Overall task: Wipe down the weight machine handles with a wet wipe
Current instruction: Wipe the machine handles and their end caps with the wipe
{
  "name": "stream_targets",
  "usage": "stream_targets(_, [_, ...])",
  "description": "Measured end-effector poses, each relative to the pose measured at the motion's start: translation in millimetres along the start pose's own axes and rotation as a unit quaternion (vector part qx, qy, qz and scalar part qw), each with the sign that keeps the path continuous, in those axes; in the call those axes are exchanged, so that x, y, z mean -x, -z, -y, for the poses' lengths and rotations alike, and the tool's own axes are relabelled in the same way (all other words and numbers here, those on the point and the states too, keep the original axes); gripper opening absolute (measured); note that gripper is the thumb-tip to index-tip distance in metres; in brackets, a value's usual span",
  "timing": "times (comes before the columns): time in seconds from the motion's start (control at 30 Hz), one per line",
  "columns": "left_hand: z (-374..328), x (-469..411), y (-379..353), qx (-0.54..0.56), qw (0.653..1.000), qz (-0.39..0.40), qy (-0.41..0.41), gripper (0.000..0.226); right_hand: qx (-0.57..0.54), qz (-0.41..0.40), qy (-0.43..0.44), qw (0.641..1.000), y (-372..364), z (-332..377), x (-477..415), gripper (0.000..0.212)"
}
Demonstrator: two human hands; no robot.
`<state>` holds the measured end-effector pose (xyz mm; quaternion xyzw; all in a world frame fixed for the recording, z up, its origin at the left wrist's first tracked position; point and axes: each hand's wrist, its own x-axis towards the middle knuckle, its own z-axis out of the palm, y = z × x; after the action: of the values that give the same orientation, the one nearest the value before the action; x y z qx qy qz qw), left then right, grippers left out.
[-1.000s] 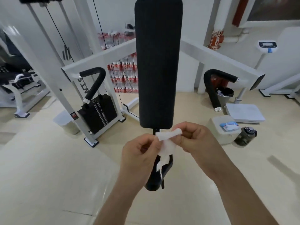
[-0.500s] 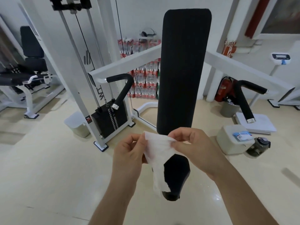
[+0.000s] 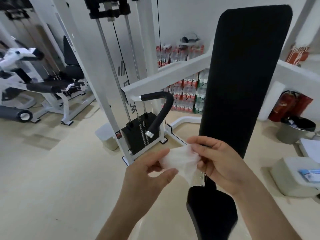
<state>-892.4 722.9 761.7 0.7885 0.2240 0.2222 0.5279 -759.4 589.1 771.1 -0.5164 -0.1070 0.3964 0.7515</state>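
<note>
Pinching opposite edges of the wet wipe [image 3: 180, 161] at lower centre, the left hand [image 3: 147, 177] and right hand [image 3: 220, 163] held it stretched, apparently unfolding it before wiping the black curved handle [image 3: 161, 111] at mid-frame, not yet touched.

White wet wipe [image 3: 180, 161]: thin, crumpled, stretched in the air between left hand [image 3: 149, 177] and right hand [image 3: 220, 163], pinched at both ends. Machine handle [image 3: 162, 111]: black padded, bent downward, chrome end caps, apart from wipe.
</note>
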Motion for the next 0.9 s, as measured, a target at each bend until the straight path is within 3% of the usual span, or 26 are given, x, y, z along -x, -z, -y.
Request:
stream_targets(0.07, [0.6, -19.9, -2.0, -0.124, 0.991, -0.031, -0.051, 0.034, 0.075, 0.049, 0.017, 0.996, -0.6, 8.5, -17.4, 0.020])
stream_targets(0.13, [6.0, -38.7, -3.6, -0.160, 0.984, -0.055, -0.049, 0.029, 0.229, 0.081, 0.025, 0.970, -0.3, 12.6, -34.4, 0.028])
stream_targets(0.23, [20.4, -62.7, -0.1, -0.120, 0.992, -0.045, -0.008, 0.018, 0.425, 0.020, 0.055, 0.903, -0.9, 8.9, -62.8, 0.024])
stream_targets(0.3, [26.9, -76.2, 8.0, -0.062, 0.997, -0.035, 0.019, 0.014, 0.496, -0.017, 0.092, 0.863, -2.7, 4.0, -81.0, 0.011])
stream_targets(0.37, [32.8, -89.8, 17.7, 0.007, 0.998, -0.035, 0.047, 0.016, 0.521, -0.030, 0.095, 0.848, -2.5, 0.0, -98.1, 0.008])
stream_targets(0.43, [39.4, -101.3, 25.1, 0.058, 0.995, -0.037, 0.076, 0.017, 0.479, -0.007, 0.053, 0.876, -5.1, 1.0, -109.1, 0.009])
stream_targets(0.53, [54.0, -117.3, 37.7, 0.132, 0.983, -0.049, 0.117, 0.021, 0.318, 0.053, -0.013, 0.947, -16.9, 2.7, -122.4, 0.010])
stream_targets(0.67, [78.3, -139.5, 60.2, 0.155, 0.978, -0.016, 0.141, 0.018, 0.094, -0.038, -0.054, 0.993, -42.0, -17.1, -139.9, 0.018])
stream_targets(0.8, [90.3, -151.4, 74.6, 0.123, 0.980, 0.076, 0.134, 0.018, -0.092, -0.158, -0.058, 0.981, -74.8, -44.0, -148.9, 0.011])
stream_targets(0.9, [96.4, -154.0, 78.4, 0.089, 0.977, 0.148, 0.122, 0.020, -0.067, -0.255, -0.006, 0.964, -91.7, -63.2, -151.3, 0.015])
